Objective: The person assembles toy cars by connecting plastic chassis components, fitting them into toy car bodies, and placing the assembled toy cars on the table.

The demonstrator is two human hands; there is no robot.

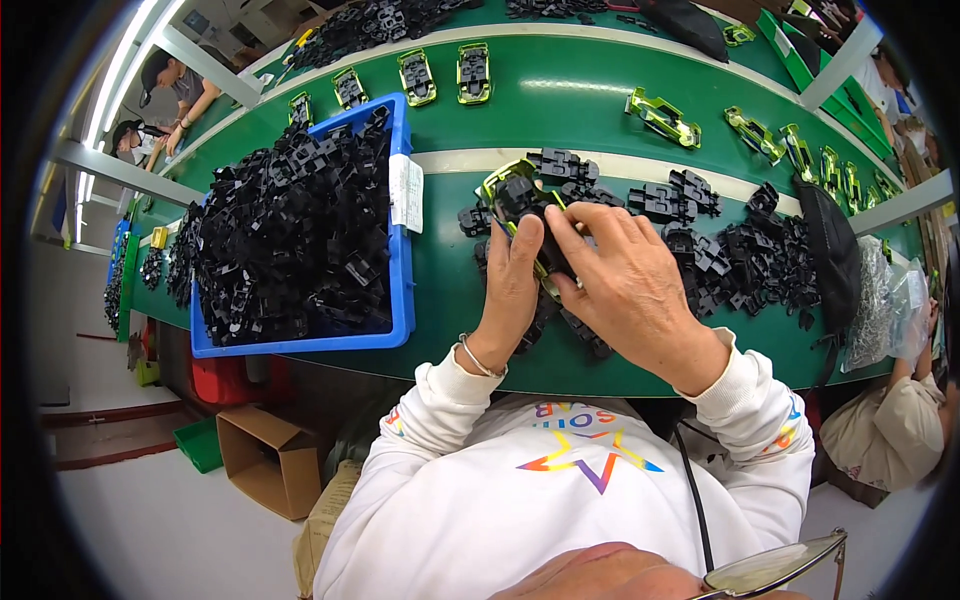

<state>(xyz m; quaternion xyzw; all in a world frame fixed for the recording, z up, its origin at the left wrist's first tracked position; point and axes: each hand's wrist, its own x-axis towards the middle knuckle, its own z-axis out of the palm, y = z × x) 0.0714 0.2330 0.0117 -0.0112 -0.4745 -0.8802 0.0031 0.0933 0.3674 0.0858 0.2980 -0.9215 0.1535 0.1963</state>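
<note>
Between my two hands is a lime-green toy car shell (pixel 490 188) with a black plastic chassis (pixel 517 196) set in it, tilted over the bench. My left hand (pixel 508 295) is closed along its near left side, thumb pointing up against it. From the right, my right hand (pixel 632 285) holds the same car, its thumb and fingers pressing on the black part. My fingers partly cover the car's near end. Loose black chassis parts (pixel 563 163) lie just beyond and around the hands on the green bench.
A blue bin (pixel 403 285) heaped with black parts (pixel 300 225) stands at left. More black parts (pixel 770 255) and a black bag (pixel 828 250) lie at right. Several green car shells (pixel 473 75) line the green surface (pixel 560 85) beyond a pale rail. Other people work at the edges.
</note>
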